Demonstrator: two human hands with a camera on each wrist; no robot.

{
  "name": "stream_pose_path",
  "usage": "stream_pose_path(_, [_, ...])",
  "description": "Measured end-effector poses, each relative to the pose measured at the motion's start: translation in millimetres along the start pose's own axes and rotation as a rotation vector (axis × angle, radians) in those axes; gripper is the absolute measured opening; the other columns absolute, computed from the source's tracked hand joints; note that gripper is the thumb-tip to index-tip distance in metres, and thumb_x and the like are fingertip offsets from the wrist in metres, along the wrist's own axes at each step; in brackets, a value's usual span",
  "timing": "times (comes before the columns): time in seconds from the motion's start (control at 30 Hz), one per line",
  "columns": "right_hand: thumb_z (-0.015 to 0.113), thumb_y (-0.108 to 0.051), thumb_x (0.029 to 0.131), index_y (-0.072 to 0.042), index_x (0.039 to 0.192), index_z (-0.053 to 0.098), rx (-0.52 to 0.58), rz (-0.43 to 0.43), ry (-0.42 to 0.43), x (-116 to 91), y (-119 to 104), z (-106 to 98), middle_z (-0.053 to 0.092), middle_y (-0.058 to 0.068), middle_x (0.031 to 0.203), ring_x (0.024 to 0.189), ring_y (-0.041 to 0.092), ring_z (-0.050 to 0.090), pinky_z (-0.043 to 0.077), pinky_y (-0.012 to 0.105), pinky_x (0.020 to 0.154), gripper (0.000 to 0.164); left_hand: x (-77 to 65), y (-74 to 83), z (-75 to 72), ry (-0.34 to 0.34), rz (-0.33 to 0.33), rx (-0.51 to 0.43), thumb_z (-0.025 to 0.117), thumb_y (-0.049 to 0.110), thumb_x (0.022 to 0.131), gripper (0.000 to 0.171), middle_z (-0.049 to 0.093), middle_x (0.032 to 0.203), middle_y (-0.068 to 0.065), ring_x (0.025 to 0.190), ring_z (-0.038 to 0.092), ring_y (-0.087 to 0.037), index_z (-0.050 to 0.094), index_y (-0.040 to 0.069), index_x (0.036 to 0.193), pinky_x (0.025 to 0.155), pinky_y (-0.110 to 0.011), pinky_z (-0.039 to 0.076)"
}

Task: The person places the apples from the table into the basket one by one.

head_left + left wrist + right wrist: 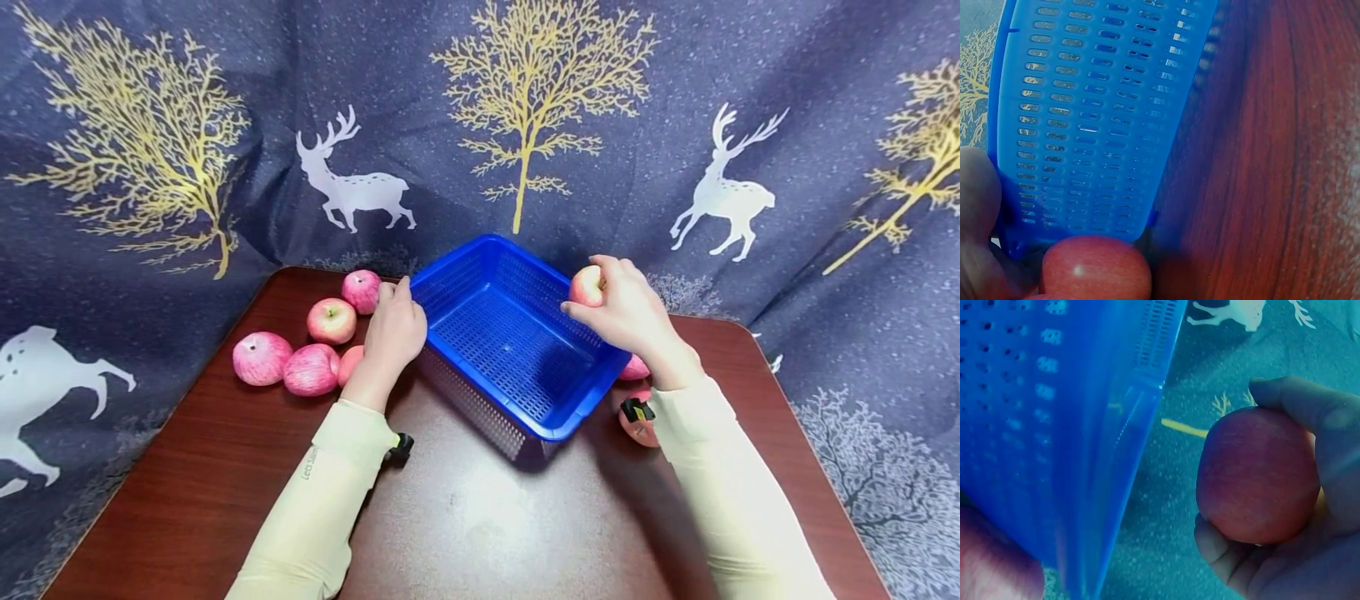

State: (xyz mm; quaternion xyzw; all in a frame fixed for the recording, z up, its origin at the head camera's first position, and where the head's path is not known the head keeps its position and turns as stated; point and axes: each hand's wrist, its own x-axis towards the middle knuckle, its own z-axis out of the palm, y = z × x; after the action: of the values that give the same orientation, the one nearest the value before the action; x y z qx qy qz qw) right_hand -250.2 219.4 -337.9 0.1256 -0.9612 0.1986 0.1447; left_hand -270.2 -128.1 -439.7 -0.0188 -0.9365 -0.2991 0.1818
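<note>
A blue perforated plastic basket (pixel 510 350) stands on the table with no fruit visible inside. My left hand (pixel 393 329) grips its left corner, with the thumb (pixel 977 194) against the rim in the left wrist view. Near that hand a red apple (pixel 1097 269) lies close to the basket wall. My right hand (pixel 630 308) holds a red-and-yellow apple (pixel 587 287) between thumb and fingers, over the basket's right rim. In the right wrist view this apple (pixel 1259 475) appears beside the basket's side.
Several apples lie left of the basket, among them a pink one (pixel 262 358) and a yellowish red one (pixel 332 321). Two more, including an apple (pixel 639 425), sit partly hidden under my right arm. A dark patterned cloth (pixel 465 108) hangs behind the brown table (pixel 187 467).
</note>
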Motion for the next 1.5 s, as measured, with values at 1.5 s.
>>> stream_pose_path(1.5, [0.071, -0.063, 0.077, -0.011, 0.141, 0.043, -0.016, -0.091, -0.203, 74, -66, 58, 0.054, 0.009, 0.119, 0.102, 0.023, 0.051, 0.045, 0.042, 0.084, 0.087, -1.2, 3.8, -2.8, -0.002, 0.006, -0.006, 0.041, 0.016, 0.098, 0.052, 0.043, 0.129, -0.026, 0.109, 0.054, -0.042, 0.038, -0.002, 0.146, 0.093, -0.051, 0.045])
